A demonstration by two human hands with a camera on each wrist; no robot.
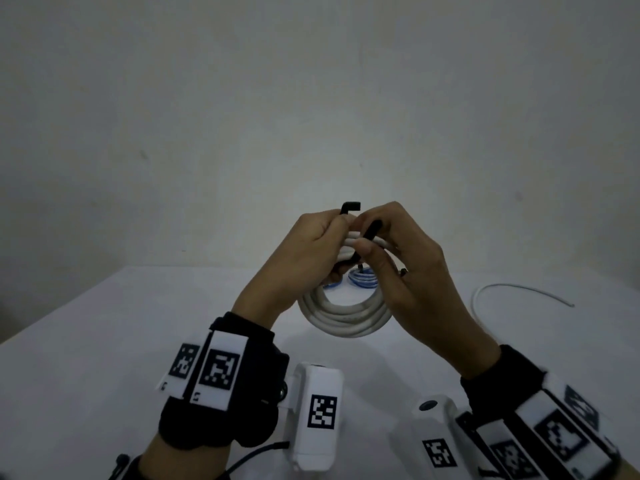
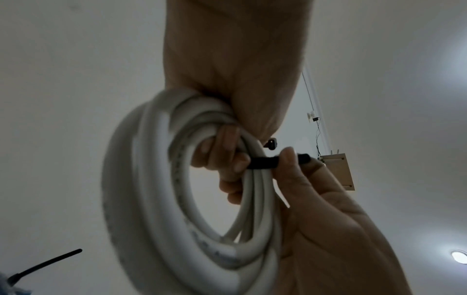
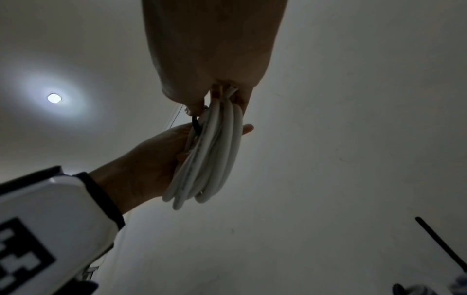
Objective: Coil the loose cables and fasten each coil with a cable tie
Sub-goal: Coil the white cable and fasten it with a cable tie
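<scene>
- We hold a white cable coil upright in the air above the white table, its turns already gathered into a neat ring.
- A black cable tie crosses the bundle at the top of the ring; one end juts up bent over beside our left fingers, the other slants out between our right thumb and forefinger.
- Our left hand grips the coil, fingers curled through the ring and round the turns, as the left wrist view shows.
- Our right hand pinches the tie against the bundle; we cannot tell whether the tail has entered the tie's head.
- By our reading, this coil is wound and its fastening is under way, not finished: the tie looks unclosed.
- Beyond the ring, on the table, lie blue-and-white coils; a dark mark on one may be a tie, too small to confirm, so they look done or nearly so.
- To our right a thin white cable arcs loose across the table, uncoiled, so at least one more cable seems to be waiting.
- No container shows in any view; everything rests on the bare table or in our hands.
</scene>
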